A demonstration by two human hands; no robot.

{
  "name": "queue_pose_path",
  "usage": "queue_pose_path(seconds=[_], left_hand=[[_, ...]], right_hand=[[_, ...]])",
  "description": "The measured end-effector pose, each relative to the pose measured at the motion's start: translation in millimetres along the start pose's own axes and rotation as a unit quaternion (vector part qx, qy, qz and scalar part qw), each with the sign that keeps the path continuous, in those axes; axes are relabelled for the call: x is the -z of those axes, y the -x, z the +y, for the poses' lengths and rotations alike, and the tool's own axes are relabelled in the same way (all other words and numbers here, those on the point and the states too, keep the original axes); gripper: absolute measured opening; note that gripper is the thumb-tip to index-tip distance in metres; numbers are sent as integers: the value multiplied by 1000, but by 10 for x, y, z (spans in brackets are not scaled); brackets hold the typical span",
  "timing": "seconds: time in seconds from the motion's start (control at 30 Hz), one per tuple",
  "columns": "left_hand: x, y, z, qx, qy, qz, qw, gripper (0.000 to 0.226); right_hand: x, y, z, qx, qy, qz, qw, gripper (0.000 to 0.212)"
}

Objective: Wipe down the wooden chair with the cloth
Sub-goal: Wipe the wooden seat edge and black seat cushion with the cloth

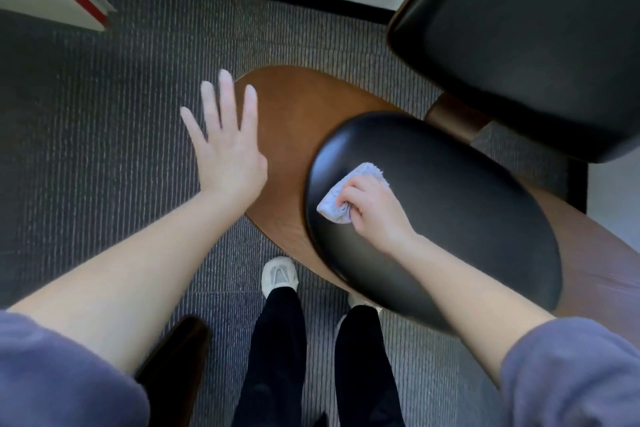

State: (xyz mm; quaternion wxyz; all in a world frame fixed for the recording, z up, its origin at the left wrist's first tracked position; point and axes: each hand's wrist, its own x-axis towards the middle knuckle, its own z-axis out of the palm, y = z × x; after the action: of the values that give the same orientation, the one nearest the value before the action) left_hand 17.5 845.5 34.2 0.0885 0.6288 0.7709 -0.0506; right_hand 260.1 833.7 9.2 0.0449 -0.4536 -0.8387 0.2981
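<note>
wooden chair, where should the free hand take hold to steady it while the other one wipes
Probably the bare wooden edge left of the black pad, approached from the left, where the open left hand is. The wood juts past the pad there as a curved lip a hand could wrap, clear of the right hand gripping the bunched cloth on the pad.

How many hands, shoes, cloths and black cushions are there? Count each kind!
Hands: 2, left hand and right hand
Shoes: 2, left shoe and right shoe, partly hidden
Cloths: 1, the cloth
Black cushions: 2, oval cushion and far cushion
Total: 7
</note>
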Motion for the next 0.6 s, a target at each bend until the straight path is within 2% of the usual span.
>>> queue_pose_path(seconds=[0.1,0.2,0.37,0.6], left_hand=[[-62,80,201,-117,-104,-95,983,80],[-180,28,403,-141,-141,-196,960,85],[-450,-109,835,-169,-133,-295,931,122],[-625,-312,1257,-135,-202,-344,907,152]], right_hand=[[177,-193,135,-122,-33,42,991,28],[260,-400,412,-264,-108,79,955,32],[355,-733,960,-304,-96,115,941,28],[547,-777,1840,-324,5,105,940,34]])
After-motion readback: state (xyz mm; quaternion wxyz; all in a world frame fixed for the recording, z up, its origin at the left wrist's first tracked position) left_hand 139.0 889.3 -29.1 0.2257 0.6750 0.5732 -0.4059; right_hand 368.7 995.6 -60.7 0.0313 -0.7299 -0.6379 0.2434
